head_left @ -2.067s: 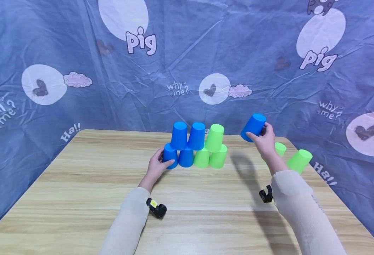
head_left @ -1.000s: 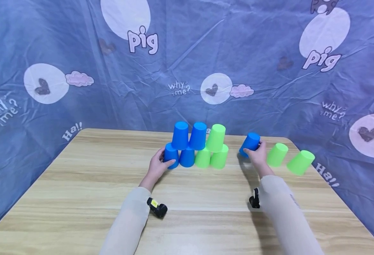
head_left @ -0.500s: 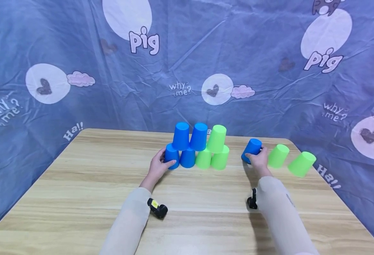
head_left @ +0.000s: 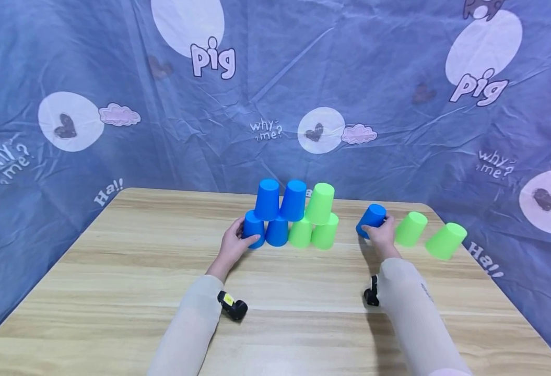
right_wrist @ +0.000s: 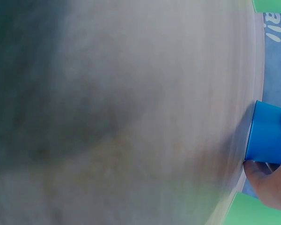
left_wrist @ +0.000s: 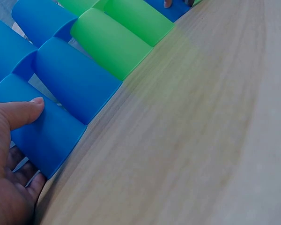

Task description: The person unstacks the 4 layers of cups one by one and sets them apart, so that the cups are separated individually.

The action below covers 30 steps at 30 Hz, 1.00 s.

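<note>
Upside-down plastic cups form a two-tier stack near the back of the table. Its lower row runs from two blue cups to two green cups (head_left: 324, 232); above them sit two blue cups (head_left: 293, 201) and one green cup (head_left: 320, 203). My left hand (head_left: 232, 244) curls around the leftmost lower blue cup (left_wrist: 51, 131), thumb across its front, fingers behind. To the right of the stack, my right hand (head_left: 383, 236) grips a separate upside-down blue cup (head_left: 372, 218), its rim at the tabletop in the right wrist view.
Two more upside-down green cups, one nearer (head_left: 411, 228) and one farther right (head_left: 446, 241), stand right of my right hand. The wooden table (head_left: 294, 334) ends at a blue printed cloth (head_left: 237, 151) behind the cups. Black wrist cameras show on both sleeves.
My right hand has brought its blue cup down from the air to the tabletop, between the stack and the two green cups. The left hand has kept its hold.
</note>
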Each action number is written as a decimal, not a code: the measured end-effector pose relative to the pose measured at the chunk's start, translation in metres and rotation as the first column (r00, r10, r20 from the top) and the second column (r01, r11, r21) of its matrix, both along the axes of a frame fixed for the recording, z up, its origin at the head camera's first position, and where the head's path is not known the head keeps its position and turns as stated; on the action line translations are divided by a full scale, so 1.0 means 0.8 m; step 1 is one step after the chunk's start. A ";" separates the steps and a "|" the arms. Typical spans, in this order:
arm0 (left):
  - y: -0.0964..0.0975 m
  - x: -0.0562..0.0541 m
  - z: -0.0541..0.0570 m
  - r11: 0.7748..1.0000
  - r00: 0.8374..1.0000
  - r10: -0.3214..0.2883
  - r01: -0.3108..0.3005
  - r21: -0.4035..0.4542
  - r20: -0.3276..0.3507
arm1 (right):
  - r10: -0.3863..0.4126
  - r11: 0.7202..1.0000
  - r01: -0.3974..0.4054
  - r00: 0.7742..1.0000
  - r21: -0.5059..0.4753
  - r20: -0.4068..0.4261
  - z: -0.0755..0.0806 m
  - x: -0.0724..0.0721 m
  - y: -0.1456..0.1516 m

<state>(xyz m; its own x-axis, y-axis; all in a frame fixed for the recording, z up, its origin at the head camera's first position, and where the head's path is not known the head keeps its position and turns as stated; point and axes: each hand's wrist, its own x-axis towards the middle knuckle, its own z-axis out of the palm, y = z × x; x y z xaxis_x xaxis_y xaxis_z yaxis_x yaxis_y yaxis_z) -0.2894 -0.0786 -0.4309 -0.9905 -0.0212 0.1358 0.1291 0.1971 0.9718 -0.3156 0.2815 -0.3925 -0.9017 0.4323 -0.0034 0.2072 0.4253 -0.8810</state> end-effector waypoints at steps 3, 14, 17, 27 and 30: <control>0.001 0.000 0.001 1.000 1.000 0.000 -0.001 -0.006 -0.010 | -0.006 1.000 0.006 1.000 -0.015 -0.005 0.001 0.001 0.000; -0.001 0.001 -0.001 1.000 1.000 -0.008 0.008 0.007 -0.025 | 0.037 0.999 -0.038 0.996 -0.015 -0.082 0.018 0.004 0.001; -0.001 0.001 -0.002 1.000 1.000 -0.007 0.007 0.007 -0.021 | 0.043 0.999 -0.046 0.994 -0.023 -0.099 0.024 0.006 0.002; 0.000 0.000 -0.002 1.000 1.000 -0.001 0.001 0.006 -0.011 | 0.083 0.996 -0.088 0.979 -0.018 -0.189 0.050 0.020 0.001; 0.000 0.000 -0.002 1.000 1.000 -0.002 0.002 0.007 -0.006 | 0.118 0.993 -0.120 0.967 0.008 -0.225 0.055 0.021 0.001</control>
<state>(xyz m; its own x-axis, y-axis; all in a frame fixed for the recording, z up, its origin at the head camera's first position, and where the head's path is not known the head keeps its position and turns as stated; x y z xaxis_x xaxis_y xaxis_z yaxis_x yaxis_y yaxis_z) -0.2892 -0.0789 -0.4322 -0.9897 -0.0199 0.1416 0.1353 0.1898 0.9725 -0.2987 0.2821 -0.3484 -0.9246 0.3223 0.2029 -0.0478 0.4302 -0.9015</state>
